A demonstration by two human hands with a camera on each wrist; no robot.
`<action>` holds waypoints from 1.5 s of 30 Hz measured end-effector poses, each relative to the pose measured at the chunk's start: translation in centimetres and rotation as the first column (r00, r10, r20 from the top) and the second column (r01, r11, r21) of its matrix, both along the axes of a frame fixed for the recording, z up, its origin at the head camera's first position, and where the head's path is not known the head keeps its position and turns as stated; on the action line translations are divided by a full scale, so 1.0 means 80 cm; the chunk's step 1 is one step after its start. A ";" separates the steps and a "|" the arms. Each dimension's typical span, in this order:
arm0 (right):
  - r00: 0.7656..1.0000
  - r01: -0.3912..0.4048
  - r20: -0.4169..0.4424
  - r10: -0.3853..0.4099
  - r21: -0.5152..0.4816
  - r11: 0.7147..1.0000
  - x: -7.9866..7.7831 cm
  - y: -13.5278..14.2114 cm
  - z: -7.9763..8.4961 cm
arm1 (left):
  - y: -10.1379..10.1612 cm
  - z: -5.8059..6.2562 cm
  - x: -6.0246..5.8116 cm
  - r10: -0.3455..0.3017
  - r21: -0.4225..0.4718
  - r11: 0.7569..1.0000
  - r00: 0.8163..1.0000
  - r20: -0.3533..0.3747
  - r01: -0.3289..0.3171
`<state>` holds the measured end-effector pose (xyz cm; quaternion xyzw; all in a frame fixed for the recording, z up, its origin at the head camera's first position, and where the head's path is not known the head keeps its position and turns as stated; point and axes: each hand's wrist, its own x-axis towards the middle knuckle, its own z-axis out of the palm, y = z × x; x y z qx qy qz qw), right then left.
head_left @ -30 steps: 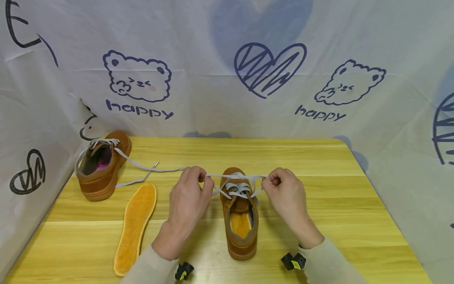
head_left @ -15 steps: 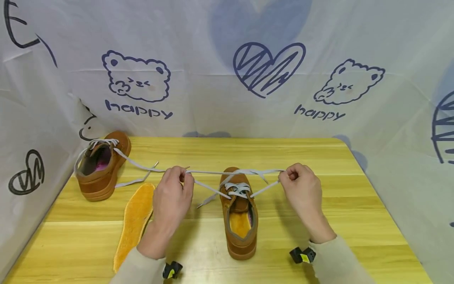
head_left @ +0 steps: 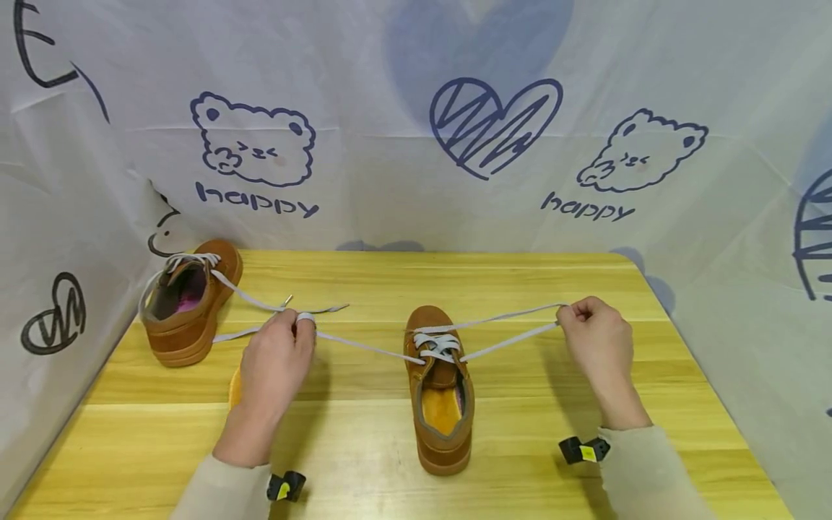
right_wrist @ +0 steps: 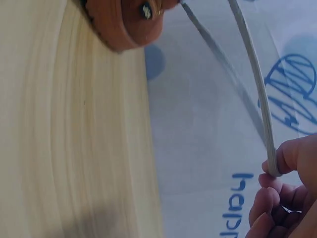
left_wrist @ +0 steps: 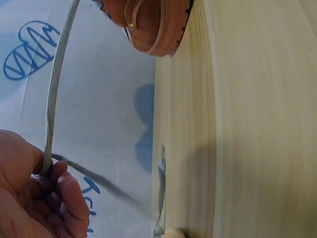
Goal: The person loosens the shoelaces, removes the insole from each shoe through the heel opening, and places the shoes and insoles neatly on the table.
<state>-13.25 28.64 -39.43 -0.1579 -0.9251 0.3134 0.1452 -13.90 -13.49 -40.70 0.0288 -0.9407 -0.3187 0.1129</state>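
A brown lace-up shoe [head_left: 435, 451] stands mid-table, heel toward me, with an orange lining showing inside. Its grey shoelace [head_left: 364, 348] runs out to both sides. My left hand [head_left: 276, 368] pinches the left end between thumb and finger, well left of the shoe. Out to the right, my right hand [head_left: 598, 347] pinches the other end, whose tail [head_left: 500, 315] trails back over the toe. Both wrist views show the lace bent at the pinch, in the left hand [left_wrist: 44, 193] and in the right hand [right_wrist: 287, 193].
A second brown shoe [head_left: 178, 350] stands at the back left, its loose lace [head_left: 243, 292] spread on the wooden table [head_left: 533, 477]. An orange insole [head_left: 235, 386] lies mostly hidden behind my left hand. A printed cloth [head_left: 370, 180] hangs behind the table.
My hands have moved apart, left hand leftward and right hand rightward, drawing the lace ends out. The laces, earlier crossed above the toe, now stretch to separate sides. The insole became mostly covered.
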 end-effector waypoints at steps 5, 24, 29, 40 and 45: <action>0.998 -0.003 0.070 0.003 0.009 1.000 0.000 0.013 -0.005 | -0.009 -0.004 -0.001 -0.009 -0.006 1.000 0.998 0.064 0.010; 0.960 -0.182 0.214 0.180 -0.010 0.983 0.002 -0.009 -0.020 | 0.013 0.008 0.000 -0.250 0.123 0.967 0.926 0.284 0.223; 0.955 -0.254 0.158 0.252 -0.009 0.967 0.010 -0.033 -0.017 | 0.032 0.016 0.006 -0.292 0.102 0.956 0.921 0.259 0.274; 0.890 -0.455 0.018 0.455 0.062 0.888 0.037 -0.120 0.000 | 0.113 0.021 0.037 -0.422 -0.103 0.898 0.903 0.079 0.429; 0.868 -0.489 0.021 0.495 0.202 0.849 0.048 -0.145 0.000 | 0.136 0.014 0.043 -0.440 -0.307 0.864 0.895 -0.078 0.399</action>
